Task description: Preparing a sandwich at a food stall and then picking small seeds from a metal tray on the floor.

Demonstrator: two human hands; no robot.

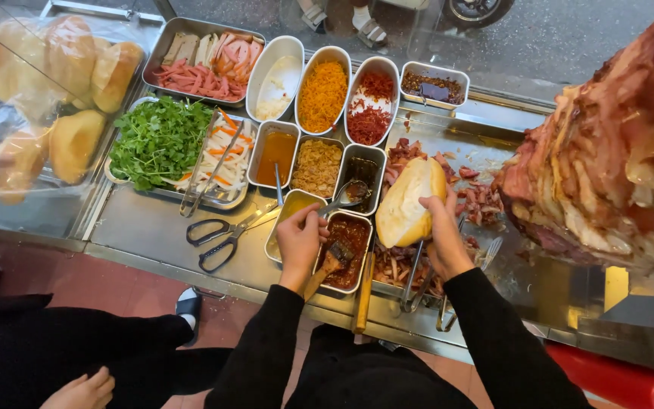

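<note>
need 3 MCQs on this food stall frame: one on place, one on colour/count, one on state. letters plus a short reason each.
1. Where do the scissors lie?
A. on the steel counter, left of the sauce tins
B. in the tray of greens
C. on the meat stack

2. How many oval white dishes stand in the back row?
A. one
B. three
C. five

3. What state is the bread roll in?
A. sealed in a bag
B. lying flat on the counter
C. held up in the right hand, over the chopped meat

Answers:
1. A: the scissors rest on the bare counter, just left of the yellow sauce tin.
2. B: three ovals sit side by side: pale sauce dish, orange shreds dish, red shreds dish.
3. C: the right hand's fingers wrap the roll's lower edge, while the left hand holds a spoon.
</note>
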